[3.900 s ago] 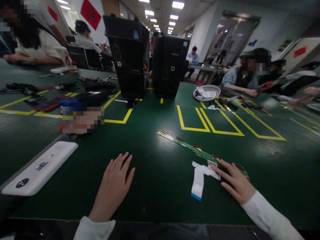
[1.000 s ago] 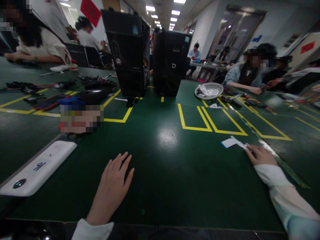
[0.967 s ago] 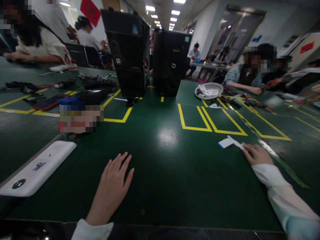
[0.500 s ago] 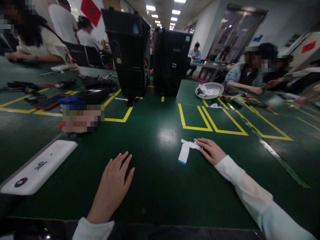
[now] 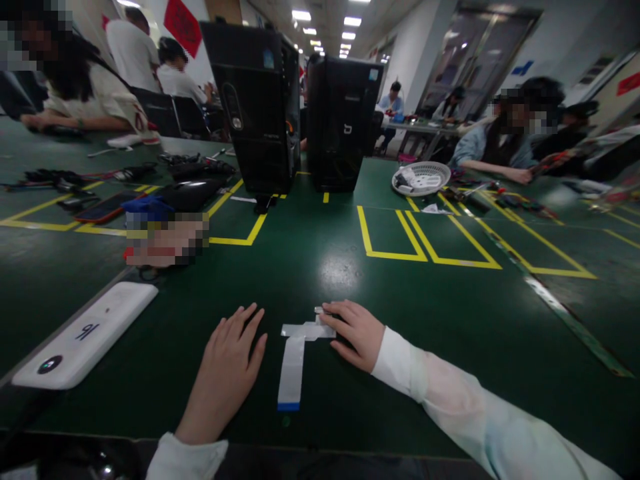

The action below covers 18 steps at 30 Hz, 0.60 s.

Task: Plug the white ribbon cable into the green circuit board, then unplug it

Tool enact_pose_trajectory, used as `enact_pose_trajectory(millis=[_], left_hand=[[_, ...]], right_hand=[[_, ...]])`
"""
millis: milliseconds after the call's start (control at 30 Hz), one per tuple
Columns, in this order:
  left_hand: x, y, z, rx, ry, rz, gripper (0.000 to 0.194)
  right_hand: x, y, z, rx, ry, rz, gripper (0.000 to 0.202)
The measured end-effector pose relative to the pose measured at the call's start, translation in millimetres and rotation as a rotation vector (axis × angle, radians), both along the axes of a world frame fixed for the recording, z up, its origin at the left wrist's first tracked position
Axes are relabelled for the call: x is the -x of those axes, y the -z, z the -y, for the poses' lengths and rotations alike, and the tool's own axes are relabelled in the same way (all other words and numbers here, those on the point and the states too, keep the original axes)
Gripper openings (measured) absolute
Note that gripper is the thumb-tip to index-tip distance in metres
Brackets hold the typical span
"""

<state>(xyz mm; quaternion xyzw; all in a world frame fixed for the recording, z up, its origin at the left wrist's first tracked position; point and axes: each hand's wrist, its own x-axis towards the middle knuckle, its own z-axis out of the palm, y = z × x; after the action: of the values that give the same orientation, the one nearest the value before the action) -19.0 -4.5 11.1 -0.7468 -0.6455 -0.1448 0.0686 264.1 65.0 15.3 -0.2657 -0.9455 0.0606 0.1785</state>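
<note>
A white flat ribbon cable point(image 5: 293, 365) with a blue end strip lies bent in an L shape on the green table point(image 5: 240, 280), between my hands. My right hand point(image 5: 356, 333) has its fingers closed on the cable's right end, with the fingertips covering part of it. A small pale tab shows just past those fingertips. My left hand point(image 5: 229, 363) rests palm down on the table, fingers stretched and a little apart, holding nothing. Its thumb is just left of the cable, not touching it.
Two black computer towers point(image 5: 250, 113) stand at the back. A white device point(image 5: 85, 337) lies at left, beside dark cables and pouches. A white basket point(image 5: 423, 179) sits back right. Yellow tape point(image 5: 395, 255) marks the table. Other people sit at both sides.
My right hand has moved left and nearer to me, bringing the ribbon cable close to my left hand. My left hand has stayed in place.
</note>
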Motion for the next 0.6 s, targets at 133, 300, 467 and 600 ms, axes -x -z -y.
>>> enact_pose_trajectory(millis=[133,300,467,600], left_hand=[[-0.2,-1.7,0.9,0.004,0.002,0.018,0.049],[0.0,-2.3,1.2,0.003,-0.002,0.037,0.050],[-0.5,-2.8,1.1,0.019,-0.015,0.042,0.049],[-1.1,-2.3,0.7,0.012,-0.007,0.044,0.048]], right_hand=[[4.9,-4.6,7.3,0.074,-0.026,0.025,0.052],[-0.1,-2.6,7.4,0.099,-0.030,-0.005,0.060],[-30.3,11.3,2.8,0.003,0.114,-0.051,0.064],[-88.4,28.2,-9.9,-0.155,0.410,-0.048,0.060]])
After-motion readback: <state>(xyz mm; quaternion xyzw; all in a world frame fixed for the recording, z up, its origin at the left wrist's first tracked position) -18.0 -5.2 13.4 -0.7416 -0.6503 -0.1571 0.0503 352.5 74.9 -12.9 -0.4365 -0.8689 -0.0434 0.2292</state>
